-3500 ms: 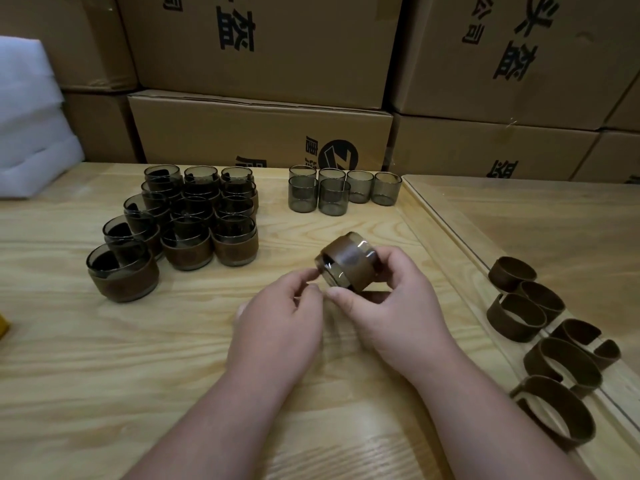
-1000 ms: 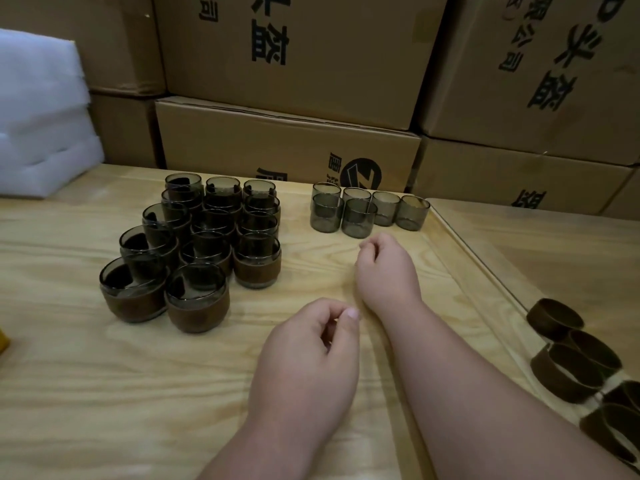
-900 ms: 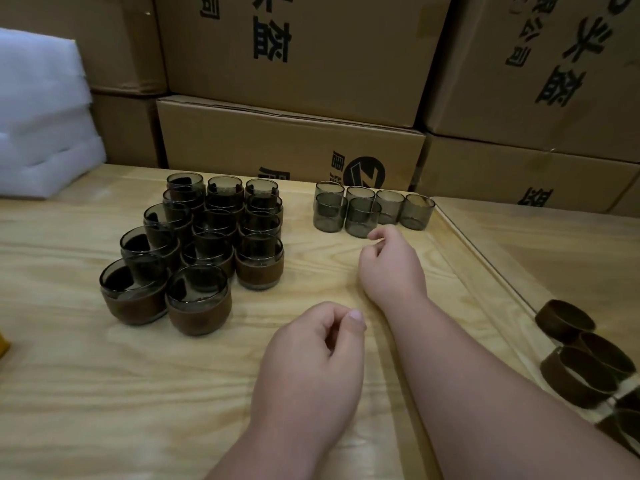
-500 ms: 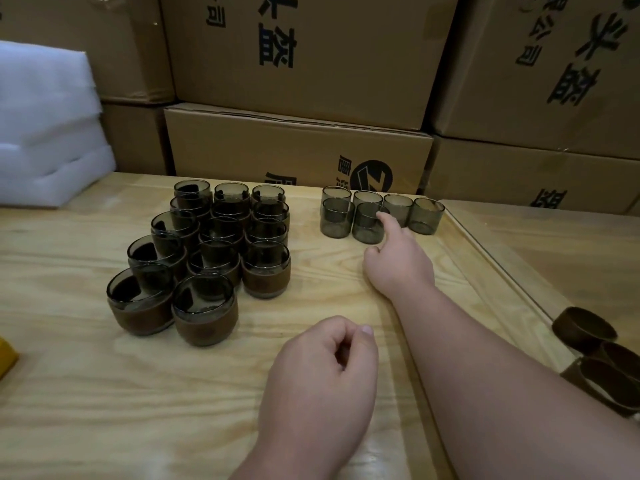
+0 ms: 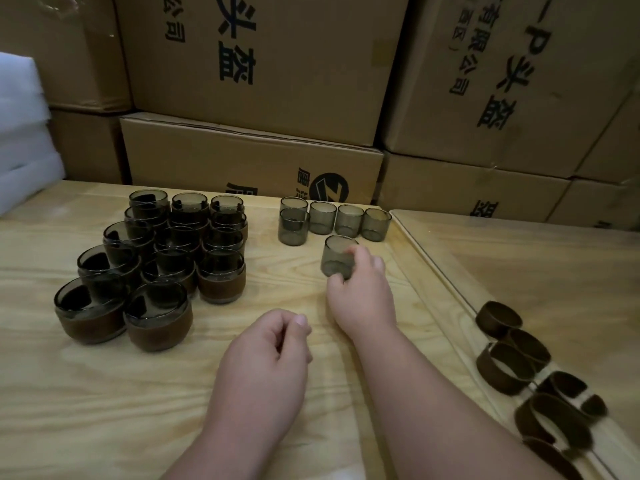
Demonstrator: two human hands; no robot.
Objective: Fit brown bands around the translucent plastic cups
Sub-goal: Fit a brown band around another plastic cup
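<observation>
Stacked brown cardboard boxes (image 5: pixel 263 64) with black printed characters fill the top of the frame, and a pile of white foam sheets (image 5: pixel 24 140) sits at the upper left edge. Below them, a pale wooden tabletop (image 5: pixel 104 393) spreads across the lower frame. Your right hand (image 5: pixel 360 289) reaches toward the centre of the frame, its fingers and thumb curled round one bare translucent grey plastic cup (image 5: pixel 337 254), which is upright and has no band on it. Whether the cup's base touches the wood, you cannot tell from this view. Just above it, near the boxes, stands a short row of bare translucent grey cups (image 5: pixel 334 220), upright and touching one another, with one more cup set in front of the row's left end. Your left hand (image 5: pixel 266 362) rests lower in the centre, fingers loosely curled with the thumb against the forefinger, holding nothing. At centre left stands a tight cluster of cups already wearing brown bands (image 5: pixel 156 261), packed in rows, the nearest two largest in the frame. At the lower right, on an adjoining wooden surface past a raised edge, loose brown curved bands (image 5: pixel 519 358) lie in a trailing line, several overlapping, the lowest ones blurred.
</observation>
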